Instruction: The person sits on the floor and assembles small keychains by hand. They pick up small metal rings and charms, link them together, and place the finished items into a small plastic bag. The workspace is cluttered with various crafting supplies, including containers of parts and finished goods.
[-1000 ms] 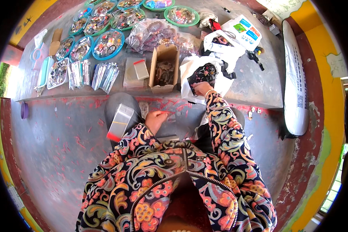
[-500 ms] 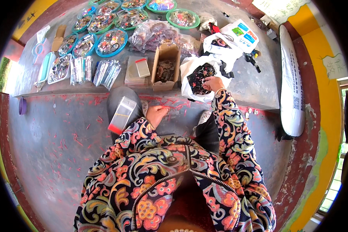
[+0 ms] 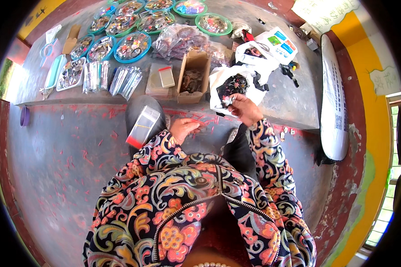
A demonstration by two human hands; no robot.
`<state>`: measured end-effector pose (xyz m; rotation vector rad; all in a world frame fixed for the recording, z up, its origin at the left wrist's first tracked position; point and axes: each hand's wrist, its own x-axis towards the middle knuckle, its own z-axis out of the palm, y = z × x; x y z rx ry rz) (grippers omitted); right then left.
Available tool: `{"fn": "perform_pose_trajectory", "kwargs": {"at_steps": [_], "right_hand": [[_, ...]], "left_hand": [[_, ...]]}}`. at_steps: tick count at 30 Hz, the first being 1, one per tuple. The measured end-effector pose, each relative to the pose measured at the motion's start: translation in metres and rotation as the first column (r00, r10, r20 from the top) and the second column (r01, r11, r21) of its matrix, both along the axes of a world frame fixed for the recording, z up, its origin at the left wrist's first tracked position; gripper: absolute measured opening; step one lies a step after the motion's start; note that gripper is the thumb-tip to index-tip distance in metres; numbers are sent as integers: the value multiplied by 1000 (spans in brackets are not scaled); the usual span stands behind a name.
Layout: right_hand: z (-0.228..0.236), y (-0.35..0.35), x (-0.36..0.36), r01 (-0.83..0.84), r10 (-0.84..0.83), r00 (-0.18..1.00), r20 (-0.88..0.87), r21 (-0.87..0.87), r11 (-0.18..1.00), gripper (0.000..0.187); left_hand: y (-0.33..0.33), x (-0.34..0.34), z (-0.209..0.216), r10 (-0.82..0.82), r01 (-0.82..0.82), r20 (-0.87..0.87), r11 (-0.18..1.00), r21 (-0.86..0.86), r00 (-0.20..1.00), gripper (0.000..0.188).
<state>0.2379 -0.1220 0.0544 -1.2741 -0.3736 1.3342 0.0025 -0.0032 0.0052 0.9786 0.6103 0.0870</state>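
My right hand (image 3: 246,110) is at the near edge of a white plastic bag (image 3: 216,84), its fingertips pinched on a small whitish piece too small to name. Inside the bag lies a heap of small dark trinkets (image 3: 236,83) with pink and pale bits. My left hand (image 3: 184,129) is closed in front of my lap, beside my left knee. A thin red strip shows at its fingertips; what it holds, if anything, I cannot make out. On my left thigh rests a stack of clear plastic sleeves (image 3: 143,126) with a red edge.
Ahead on a raised grey ledge stand an open cardboard box (image 3: 193,91), more clear sleeves (image 3: 155,81), bundles of wrapped sticks (image 3: 125,81), a white tray (image 3: 70,75) and several round baskets (image 3: 132,47). A long white wrapped package (image 3: 335,102) leans at the right. Red scraps litter the floor.
My right hand has drawn back from inside the white bag toward me, with a small whitish piece at its fingertips. My left hand has shifted slightly right and up.
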Motion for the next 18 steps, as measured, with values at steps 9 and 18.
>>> {"fn": "perform_pose_trajectory", "kwargs": {"at_steps": [9, 18], "right_hand": [[-28, -7, -66, -72, 72, 997, 9, 215, 974, 12], [-38, -6, -71, -52, 76, 986, -148, 160, 986, 8]], "left_hand": [[7, -6, 7, -22, 74, 256, 978, -197, 967, 19], [6, -4, 12, -41, 87, 234, 978, -188, 971, 17]]}}
